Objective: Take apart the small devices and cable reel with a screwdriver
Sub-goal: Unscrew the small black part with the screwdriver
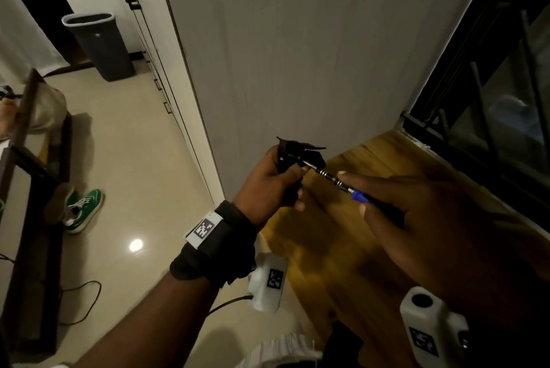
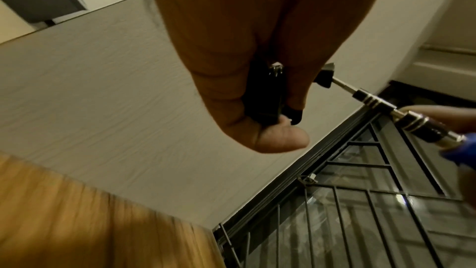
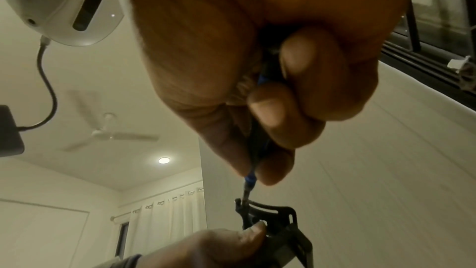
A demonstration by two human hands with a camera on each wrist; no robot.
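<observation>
My left hand (image 1: 276,177) grips a small black plastic device (image 1: 297,153) held up in front of the grey wall; its fingers curl round the body (image 2: 262,97). My right hand (image 1: 416,213) holds a screwdriver (image 1: 336,180) with a blue collar and banded metal shaft, fingers curled round the handle (image 3: 260,80). The bit (image 2: 342,86) sits in the device's upper part (image 3: 268,213). Both hands hover above the wooden table (image 1: 342,248). The screw itself is hidden.
A grey wall panel (image 1: 297,55) stands right behind the hands. A dark barred window (image 1: 491,114) runs along the right. On the floor to the left are a grey bin (image 1: 98,43), a green shoe (image 1: 84,210) and a cable (image 1: 83,302).
</observation>
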